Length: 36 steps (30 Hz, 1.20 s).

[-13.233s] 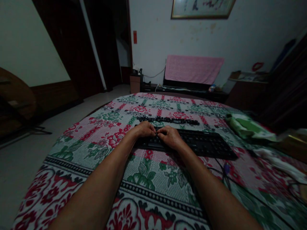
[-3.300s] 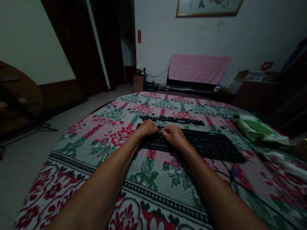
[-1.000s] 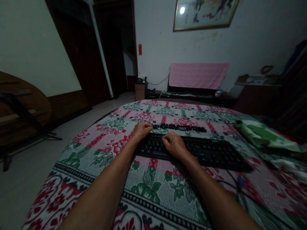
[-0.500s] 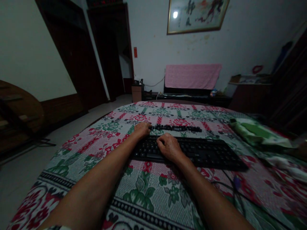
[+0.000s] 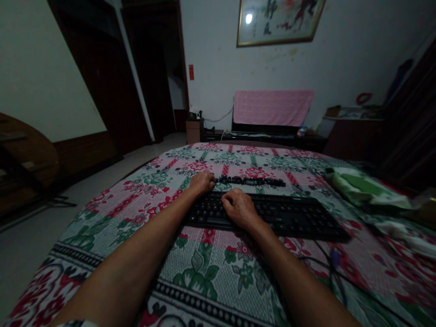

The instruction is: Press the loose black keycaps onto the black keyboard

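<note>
Our left hand is at the black bits, perhaps lined up beyond the keyboard for easy reach; our right hand curls over it, maybe steadying. Either grip, we cannot tell.

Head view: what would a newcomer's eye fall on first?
The flowered tablecloth covers the foreground. On it lies a black keyboard under the right hand, with the left hand at a row of black pieces behind it. A pink towel hangs near the far wall.

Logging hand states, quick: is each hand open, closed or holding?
Left hand: by the black pieces; grip cannot be told.
Right hand: curled over the keyboard; holding anything cannot be told.
</note>
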### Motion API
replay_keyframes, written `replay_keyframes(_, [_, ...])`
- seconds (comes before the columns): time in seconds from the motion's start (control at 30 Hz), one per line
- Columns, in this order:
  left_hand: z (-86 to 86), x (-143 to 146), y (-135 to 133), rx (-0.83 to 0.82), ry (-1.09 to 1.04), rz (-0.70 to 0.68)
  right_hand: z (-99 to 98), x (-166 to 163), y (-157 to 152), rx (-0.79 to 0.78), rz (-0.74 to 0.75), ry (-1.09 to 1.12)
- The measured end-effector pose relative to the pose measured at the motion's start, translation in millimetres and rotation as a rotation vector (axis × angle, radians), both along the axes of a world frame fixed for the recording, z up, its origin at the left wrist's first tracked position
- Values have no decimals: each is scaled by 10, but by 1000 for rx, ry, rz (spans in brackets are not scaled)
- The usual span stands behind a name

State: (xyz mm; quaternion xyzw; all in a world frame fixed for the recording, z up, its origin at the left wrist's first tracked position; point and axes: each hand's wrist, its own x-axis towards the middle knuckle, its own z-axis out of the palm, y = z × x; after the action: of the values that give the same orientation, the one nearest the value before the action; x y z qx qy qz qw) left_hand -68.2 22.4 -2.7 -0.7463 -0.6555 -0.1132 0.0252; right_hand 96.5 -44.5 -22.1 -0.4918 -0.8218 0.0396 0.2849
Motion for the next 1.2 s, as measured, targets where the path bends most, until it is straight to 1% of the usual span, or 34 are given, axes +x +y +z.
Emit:
replay_keyframes(0.1, [29, 12, -8, 4, -63, -4, 13, 6, -2, -6, 4, -3])
replay_keyframes(0.2, [110, -13, -70, -8, -229, -58, 26, 9, -3, -21, 13, -12])
replay_keyframes(0.23, [144, -31, -111, -51, -318, -97, 28, 10, -3, -24, 16, -16])
replay_keyframes(0.3, [207, -72, -221, -209, -505, -138, 26, 9, 1, -25, 17, -24])
replay_keyframes(0.37, [251, -105, -351, -376, -661, -133, 18, 8, 5, -17, 18, -31])
replay_keyframes(0.43, [267, -122, -466, -485, -733, -102, 9, 8, 7, -10, 21, -36])
replay_keyframes(0.5, [256, -123, -537, -548, -756, -82, 3, 10, 7, -5, 26, -36])
replay_keyframes(0.57, [229, -118, -557, -571, -763, -73, 2, 11, 5, -3, 27, -33])
replay_keyframes(0.73, [180, -113, -508, -570, -738, -64, 17, 8, -8, -8, 16, -25])
replay_keyframes(1.0, [196, -86, -521, -588, -735, -80, 25, 9, -7, -3, 11, -34])
replay_keyframes(1.13, [185, -73, -528, -572, -752, -107, 36, 10, -20, -15, 34, -19])
replay_keyframes(1.2, [183, -72, -533, -565, -760, -122, 50, 2, -39, 3, 57, 2])
